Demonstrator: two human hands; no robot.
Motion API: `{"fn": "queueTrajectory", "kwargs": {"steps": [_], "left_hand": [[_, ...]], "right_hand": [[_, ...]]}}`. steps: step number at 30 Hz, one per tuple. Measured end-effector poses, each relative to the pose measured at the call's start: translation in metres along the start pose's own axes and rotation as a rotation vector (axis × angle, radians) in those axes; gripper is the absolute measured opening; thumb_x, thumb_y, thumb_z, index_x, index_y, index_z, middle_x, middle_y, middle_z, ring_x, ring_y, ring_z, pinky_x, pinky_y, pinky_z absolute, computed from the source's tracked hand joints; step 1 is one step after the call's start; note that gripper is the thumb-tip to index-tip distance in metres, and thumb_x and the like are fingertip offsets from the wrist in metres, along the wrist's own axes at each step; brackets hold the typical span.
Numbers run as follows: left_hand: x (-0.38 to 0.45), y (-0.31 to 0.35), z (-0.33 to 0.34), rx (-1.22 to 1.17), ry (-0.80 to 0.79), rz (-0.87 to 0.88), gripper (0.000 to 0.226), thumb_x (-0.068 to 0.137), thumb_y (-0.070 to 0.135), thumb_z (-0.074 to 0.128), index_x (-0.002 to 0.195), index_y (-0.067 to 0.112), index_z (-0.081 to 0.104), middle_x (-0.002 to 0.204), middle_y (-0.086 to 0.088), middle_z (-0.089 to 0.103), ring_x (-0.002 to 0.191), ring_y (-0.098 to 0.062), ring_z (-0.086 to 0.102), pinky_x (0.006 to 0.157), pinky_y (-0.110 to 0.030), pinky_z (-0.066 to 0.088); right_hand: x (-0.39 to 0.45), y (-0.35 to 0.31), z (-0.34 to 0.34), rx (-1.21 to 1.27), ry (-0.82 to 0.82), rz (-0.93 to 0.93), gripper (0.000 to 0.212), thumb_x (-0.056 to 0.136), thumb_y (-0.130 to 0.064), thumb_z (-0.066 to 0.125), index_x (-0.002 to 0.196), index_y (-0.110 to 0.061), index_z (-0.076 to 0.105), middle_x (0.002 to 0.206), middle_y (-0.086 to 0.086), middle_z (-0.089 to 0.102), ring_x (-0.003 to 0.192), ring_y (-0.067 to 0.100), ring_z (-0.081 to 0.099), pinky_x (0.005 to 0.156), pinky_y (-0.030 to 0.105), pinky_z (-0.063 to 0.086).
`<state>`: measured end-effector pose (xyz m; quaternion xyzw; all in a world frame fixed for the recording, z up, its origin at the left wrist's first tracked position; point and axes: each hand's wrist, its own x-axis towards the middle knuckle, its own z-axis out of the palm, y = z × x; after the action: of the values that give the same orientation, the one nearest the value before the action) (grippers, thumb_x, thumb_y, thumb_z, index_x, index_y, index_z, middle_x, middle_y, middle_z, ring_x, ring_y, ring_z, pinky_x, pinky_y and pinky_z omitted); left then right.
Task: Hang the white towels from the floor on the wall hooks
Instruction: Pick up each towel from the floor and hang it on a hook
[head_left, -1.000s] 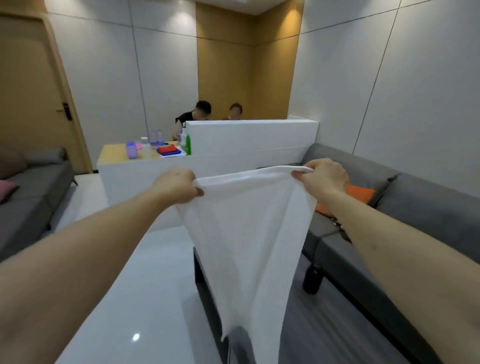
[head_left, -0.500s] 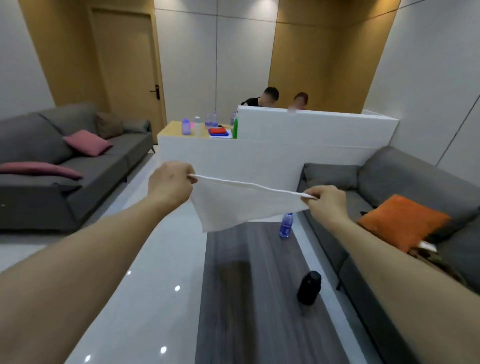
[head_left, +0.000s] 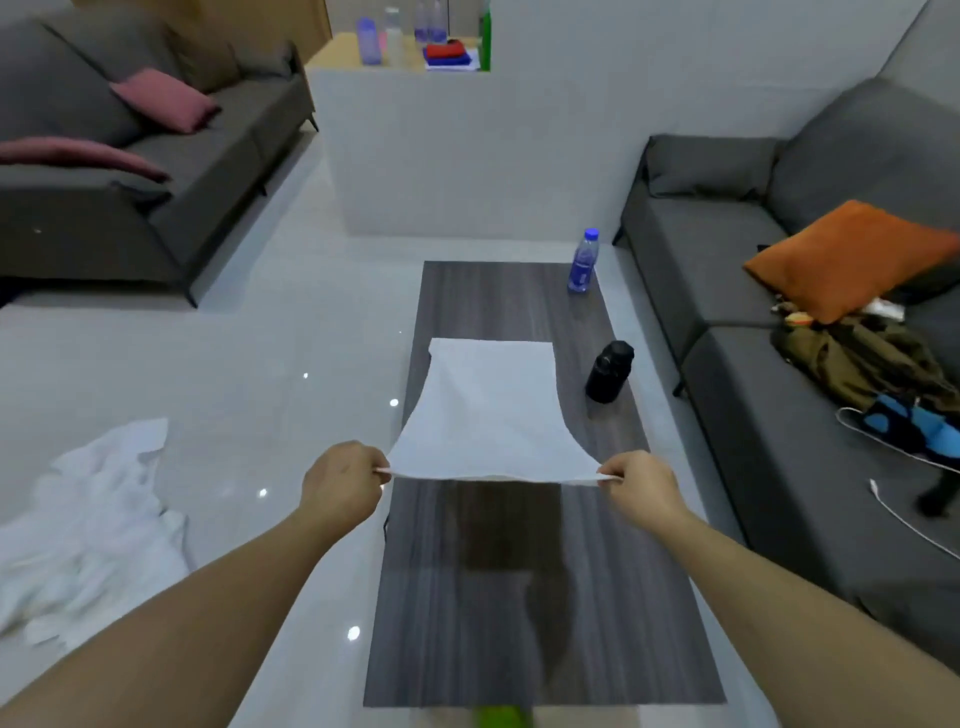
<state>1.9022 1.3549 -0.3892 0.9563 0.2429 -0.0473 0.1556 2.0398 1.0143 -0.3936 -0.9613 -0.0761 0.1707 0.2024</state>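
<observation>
While both arms reach forward over long dark wood-grain table (head_left: 545, 597), left hand (head_left: 340, 483) pinches near left corner of square white cloth towel (head_left: 493, 415), fingers curled round hem. Right hand (head_left: 641, 483) pinches near right corner likewise. Towel stretched taut between fingertips, far edge lying on table beyond them. Rumpled pile of white towels (head_left: 88, 525) on glossy floor, well left of left fingers. Black bottle (head_left: 609, 371) upright on table, beyond right fingers.
</observation>
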Motion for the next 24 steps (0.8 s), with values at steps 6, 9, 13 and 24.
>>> {"fn": "queueTrajectory", "kwargs": {"steps": [6,9,13,24], "left_hand": [[-0.090,-0.027,0.048,0.036,-0.120,0.020,0.017,0.091,0.023,0.058,0.089,0.029,0.073,0.077,0.009,0.063,0.070,-0.011,0.056,0.056,-0.023,0.039],[-0.123,-0.038,0.057,0.023,-0.149,0.038,0.013,0.089,0.028,0.060,0.089,0.026,0.073,0.078,0.006,0.063,0.074,-0.017,0.058,0.062,-0.026,0.044],[-0.138,-0.048,0.066,0.009,-0.163,0.021,0.009,0.087,0.031,0.063,0.090,0.027,0.070,0.078,0.005,0.063,0.072,-0.016,0.059,0.064,-0.027,0.049],[0.002,-0.033,0.068,-0.039,-0.133,-0.037,0.023,0.095,0.039,0.052,0.089,0.024,0.069,0.080,0.002,0.066,0.080,-0.022,0.060,0.069,-0.032,0.050]], "right_hand": [[-0.101,0.040,0.052,-0.017,-0.032,0.069,0.029,0.086,-0.005,0.055,0.087,-0.024,0.077,0.079,0.002,0.071,0.074,0.020,0.064,0.062,0.031,0.051],[-0.140,0.054,0.072,0.004,-0.039,0.090,0.030,0.088,-0.003,0.055,0.086,-0.024,0.076,0.079,-0.001,0.070,0.072,0.015,0.062,0.061,0.028,0.052],[-0.157,0.060,0.086,-0.009,0.024,0.103,0.020,0.088,-0.010,0.062,0.085,-0.025,0.076,0.079,-0.004,0.070,0.072,0.012,0.062,0.065,0.030,0.057],[0.001,0.030,0.071,-0.006,0.047,0.077,0.017,0.089,-0.013,0.060,0.085,-0.024,0.073,0.069,-0.006,0.064,0.064,0.011,0.058,0.058,0.033,0.056]]}}
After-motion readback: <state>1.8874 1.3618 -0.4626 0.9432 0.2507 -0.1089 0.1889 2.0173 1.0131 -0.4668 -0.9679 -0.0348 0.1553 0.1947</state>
